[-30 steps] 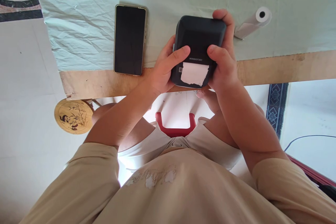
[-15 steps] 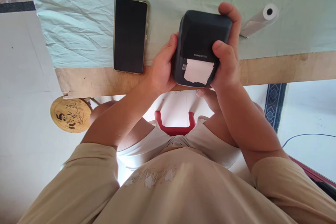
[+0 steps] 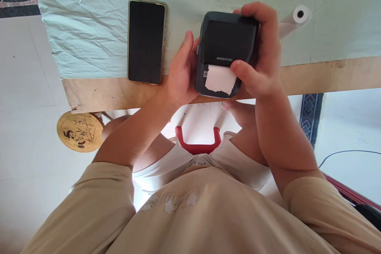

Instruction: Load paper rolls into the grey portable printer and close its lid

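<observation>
Both hands hold a dark label printer (image 3: 229, 39), marked NIIMBOT, above the table's front edge. A torn piece of white label paper (image 3: 220, 79) sticks out of its slot over the lower front. My left hand (image 3: 183, 73) supports the printer's left side, thumb raised and its other fingers hidden behind it. My right hand (image 3: 264, 51) wraps the right side, fingers at the upper right corner and thumb by the top of the paper. A phone (image 3: 146, 41) with a dark screen lies to the left on the table.
A white paper roll (image 3: 294, 20) lies on the pale green cloth (image 3: 98, 27), right of my right hand. Bare wood (image 3: 321, 70) runs along the table's front edge. A round stool (image 3: 79, 131) with a panda picture stands lower left. Below is a red frame (image 3: 198, 149) between my legs.
My right thumb has moved down and left from the lid to the top of the paper. The printer has shifted slightly left, and my left thumb has lifted off its side.
</observation>
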A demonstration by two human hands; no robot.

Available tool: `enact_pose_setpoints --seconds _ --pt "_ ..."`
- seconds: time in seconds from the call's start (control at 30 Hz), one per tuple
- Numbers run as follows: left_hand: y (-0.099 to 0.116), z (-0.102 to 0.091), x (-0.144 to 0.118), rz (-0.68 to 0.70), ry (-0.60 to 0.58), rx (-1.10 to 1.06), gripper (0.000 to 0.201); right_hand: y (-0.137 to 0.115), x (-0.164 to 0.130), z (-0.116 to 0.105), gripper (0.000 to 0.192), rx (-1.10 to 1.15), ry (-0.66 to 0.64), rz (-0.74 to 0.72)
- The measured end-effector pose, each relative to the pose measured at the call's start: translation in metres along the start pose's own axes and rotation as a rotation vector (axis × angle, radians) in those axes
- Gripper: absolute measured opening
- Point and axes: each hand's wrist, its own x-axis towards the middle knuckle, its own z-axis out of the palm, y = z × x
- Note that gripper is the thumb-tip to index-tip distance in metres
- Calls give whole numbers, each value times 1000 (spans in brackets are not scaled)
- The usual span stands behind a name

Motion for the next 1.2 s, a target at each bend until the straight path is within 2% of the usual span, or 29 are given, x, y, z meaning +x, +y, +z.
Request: enact_pose_setpoints --seconds 0.1,0.2,0.27,0.33,0.43,0.5,0.53,0.63,0.7,0.8,0.9,1.0,1.13,1.2 --pt "-2 2 -1 -2 -63 49 44 -4 1 -1 43 -294 241 -324" --pt "-5 -3 -2 8 -73 128 33 -14 4 -1 35 -504 431 -352" --pt "-6 -6 -2 18 -56 166 20 -20 8 0 25 -509 561 -339" --pt "-6 -8 -2 23 -33 191 17 -24 12 2 12 -409 674 -341" --pt "-7 -10 -1 20 -6 194 20 -25 18 3 13 -248 709 -374" --pt "-8 -10 -1 16 8 173 25 -24 19 2 18 -269 666 -420" --pt "-8 -10 -1 21 14 164 25 -23 18 1 16 -351 605 -417" --pt "-8 -9 -1 57 18 157 20 -24 14 -4 5 -736 293 -313" --pt "-7 -7 -1 73 22 164 17 -27 10 -7 11 -924 115 -241" --pt "-6 -5 -2 73 31 181 17 -34 7 -10 14 -1011 -2 -208" --pt "-6 -3 -4 57 28 207 16 -39 5 -12 16 -1037 -89 -103" --pt "-7 -3 -4 41 14 251 15 -42 4 -15 26 -983 -101 -6" --pt "-8 -2 -4 68 11 255 15 -48 -1 -22 35 -786 -94 -91" --pt "-8 -2 -3 95 26 236 13 -46 -2 -25 34 -512 -34 -142"
